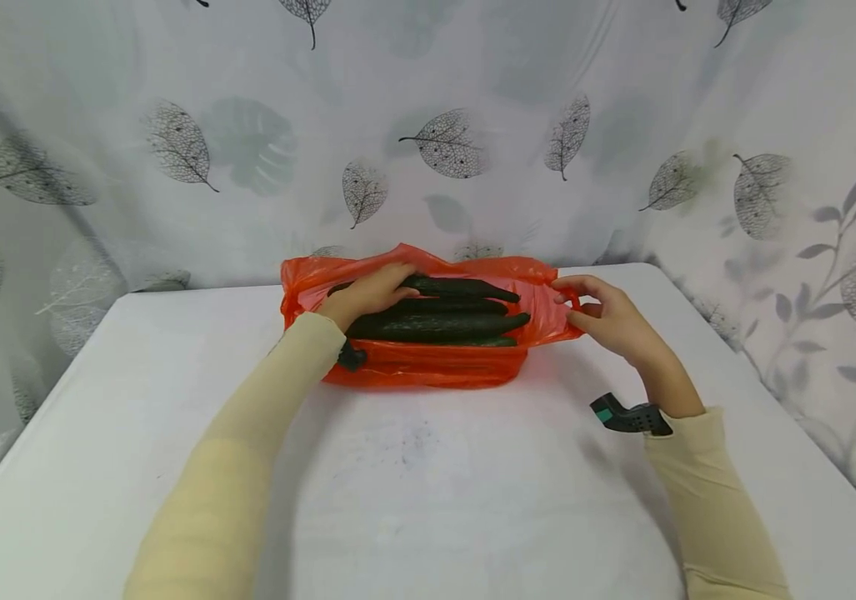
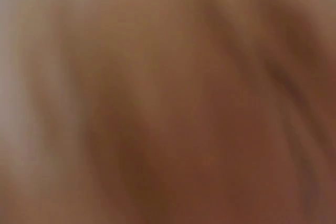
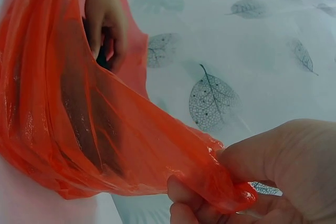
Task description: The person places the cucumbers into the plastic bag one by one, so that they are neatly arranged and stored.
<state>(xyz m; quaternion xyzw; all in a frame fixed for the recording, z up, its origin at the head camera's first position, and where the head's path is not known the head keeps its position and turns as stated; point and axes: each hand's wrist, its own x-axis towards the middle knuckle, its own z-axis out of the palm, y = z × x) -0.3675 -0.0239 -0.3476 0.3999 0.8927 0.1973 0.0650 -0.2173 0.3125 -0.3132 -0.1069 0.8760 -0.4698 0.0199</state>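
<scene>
A red plastic bag (image 1: 435, 371) lies on the table with its mouth spread wide, and several long dark green cucumbers (image 1: 435, 325) lie side by side in it. Reaching in from the left, my left hand (image 1: 371, 296) grips the rearmost cucumber (image 1: 465, 288) near its left end, thumb in front and fingers behind. At the bag's right end my right hand (image 1: 608, 321) pinches the edge of the plastic. The right wrist view shows the bag (image 3: 142, 145) stretched toward that hand (image 3: 299, 161), its gathered corner between thumb and fingers. In the left wrist view there is only blurred skin.
The white table (image 1: 428, 483) extends in front of the bag and to both sides. A pale curtain (image 1: 503, 83) printed with leaves hangs right behind the table's back edge. A dark band (image 1: 630, 417) sits on my right wrist.
</scene>
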